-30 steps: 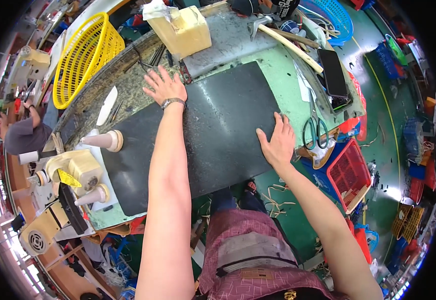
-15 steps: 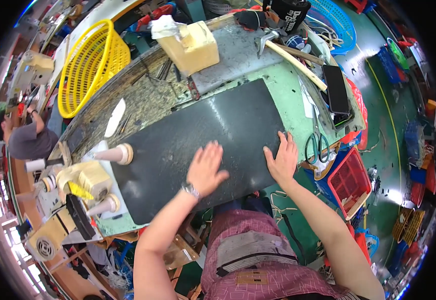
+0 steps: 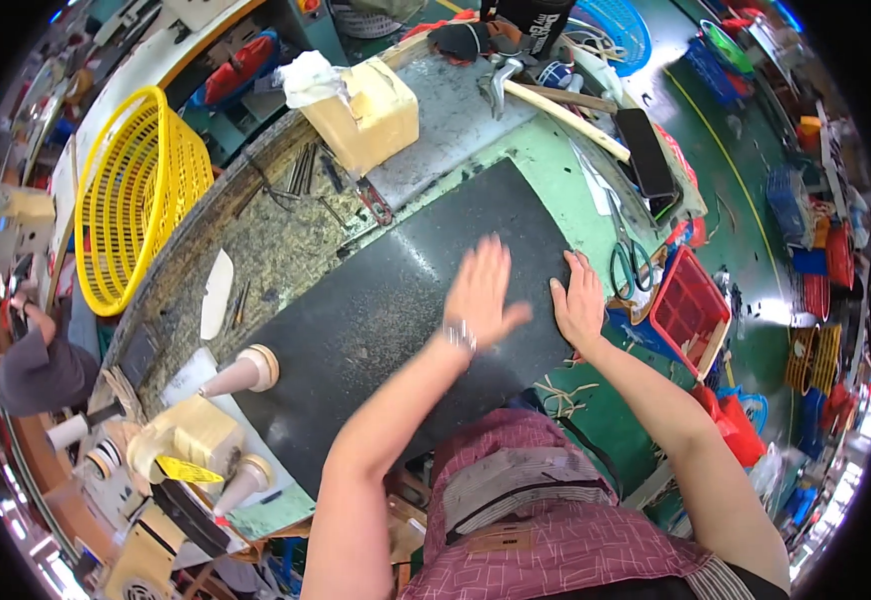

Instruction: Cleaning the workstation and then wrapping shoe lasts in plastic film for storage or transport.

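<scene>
A large black rectangular board [image 3: 356, 320] with a scuffed, speckled surface lies flat on the workbench in front of me. My left hand [image 3: 483, 292] is over its right half, palm down, with the fingers stretched out; whether it touches the surface I cannot tell. A metal watch circles that wrist. At the board's right edge rests my right hand [image 3: 580, 303], fingers extended and nothing held. Scissors [image 3: 630, 258] with dark green handles lie just right of it. Two spools of thread [image 3: 243, 371] stand tilted by the board's left end.
Toward the back are a yellowish block [image 3: 368, 120], a hammer [image 3: 566, 117] and a black phone [image 3: 646, 155]. A yellow basket [image 3: 91, 240] stands left of the bench, a red basket [image 3: 691, 312] at the right. Another person [image 3: 46, 365] works at the far left.
My left hand has swept right and away from me across the board, toward my right hand. The right hand stays by the board's right edge. The whole view has shifted.
</scene>
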A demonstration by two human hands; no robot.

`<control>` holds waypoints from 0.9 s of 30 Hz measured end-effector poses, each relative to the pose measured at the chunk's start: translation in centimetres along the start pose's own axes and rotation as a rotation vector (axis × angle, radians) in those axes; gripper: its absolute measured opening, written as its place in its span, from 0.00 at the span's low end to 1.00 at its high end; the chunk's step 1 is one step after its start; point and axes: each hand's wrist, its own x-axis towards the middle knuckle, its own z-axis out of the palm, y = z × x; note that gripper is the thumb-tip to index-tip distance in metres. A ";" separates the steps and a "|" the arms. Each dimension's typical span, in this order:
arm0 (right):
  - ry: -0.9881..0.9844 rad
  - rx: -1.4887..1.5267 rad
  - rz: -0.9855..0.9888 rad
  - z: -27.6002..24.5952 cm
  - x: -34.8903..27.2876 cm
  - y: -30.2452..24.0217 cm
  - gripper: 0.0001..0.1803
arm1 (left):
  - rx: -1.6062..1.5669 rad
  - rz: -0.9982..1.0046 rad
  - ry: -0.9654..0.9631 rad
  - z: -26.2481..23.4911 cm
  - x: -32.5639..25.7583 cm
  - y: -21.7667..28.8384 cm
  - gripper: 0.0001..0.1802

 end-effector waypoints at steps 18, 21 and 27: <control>0.078 0.179 0.135 0.2 0.4 -0.6 0.20 | 0.180 -0.273 0.305 1.6 11.1 -0.6 0.39; 0.087 0.152 0.078 0.3 5.0 1.3 0.20 | 0.205 -0.123 0.037 2.3 4.0 6.6 0.44; -0.184 -0.183 -0.555 1.1 6.4 -6.4 0.30 | -0.571 0.413 -0.314 -0.4 -10.5 13.7 0.30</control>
